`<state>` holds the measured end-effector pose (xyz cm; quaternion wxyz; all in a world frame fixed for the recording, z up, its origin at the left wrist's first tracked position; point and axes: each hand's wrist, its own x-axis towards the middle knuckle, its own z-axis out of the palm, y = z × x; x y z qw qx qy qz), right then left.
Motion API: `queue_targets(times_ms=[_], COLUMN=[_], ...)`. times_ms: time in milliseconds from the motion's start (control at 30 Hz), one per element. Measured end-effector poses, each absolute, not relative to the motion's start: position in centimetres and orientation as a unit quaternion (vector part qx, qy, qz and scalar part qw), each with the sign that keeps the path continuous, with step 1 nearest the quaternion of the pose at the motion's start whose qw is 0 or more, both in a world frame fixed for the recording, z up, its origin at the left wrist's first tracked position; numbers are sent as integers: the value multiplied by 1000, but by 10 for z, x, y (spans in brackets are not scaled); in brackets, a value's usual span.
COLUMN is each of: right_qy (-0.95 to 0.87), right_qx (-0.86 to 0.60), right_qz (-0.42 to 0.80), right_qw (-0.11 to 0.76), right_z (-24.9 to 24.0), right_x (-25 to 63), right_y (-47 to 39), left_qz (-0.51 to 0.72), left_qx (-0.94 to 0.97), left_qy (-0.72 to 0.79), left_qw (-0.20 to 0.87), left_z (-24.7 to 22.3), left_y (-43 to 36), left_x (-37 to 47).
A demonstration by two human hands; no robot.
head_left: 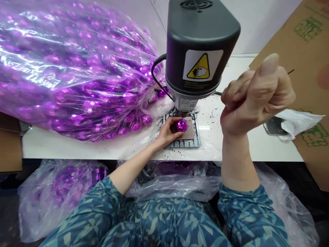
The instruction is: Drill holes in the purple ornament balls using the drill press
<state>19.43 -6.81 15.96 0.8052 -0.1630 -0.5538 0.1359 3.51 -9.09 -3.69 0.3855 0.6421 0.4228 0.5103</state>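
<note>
On the near right, the raised right hand is closed in a fist; anything inside is hidden. Farther, the left hand, the nearer one, grips from the left a shiny purple faceted ball, without long axis, below the black rounded motor machine. Tip contact is unclear.

From where I stood: one camera, worn on person's head, looked forward and steeply down over white table. Patterned clothing lay close under lens at six o'clock. Machine head loomed near at one, viewed from above and in front; wrapped purple bundle filled ten; cardboard box stood at two. Right hand, between two and three, sat nearer lens than left hand at dial's centre.
</note>
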Motion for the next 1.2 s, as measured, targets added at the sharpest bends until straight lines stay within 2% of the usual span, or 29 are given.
queue_targets(times_ms=[167, 500, 900, 1067, 1200], right_qy=[-547, -536, -582, -626, -585], right_qx=[-198, -76, -22, 1, -31], right_qz=[107, 47, -16, -17, 25], right_qw=[806, 840, 813, 780, 810], right_z=[145, 127, 115, 98, 112], right_x=[194, 194, 202, 207, 200], right_y=[-76, -62, -54, -58, -66], left_qz=[514, 519, 523, 523, 525], left_qx=[630, 633, 643, 644, 636], left_qy=[420, 414, 406, 408, 413], left_qw=[403, 399, 385, 380, 387], left_z=[-39, -42, -44, -44, -43], left_y=[-90, -90, -88, -89, -90], left_x=[35, 33, 34, 34, 34])
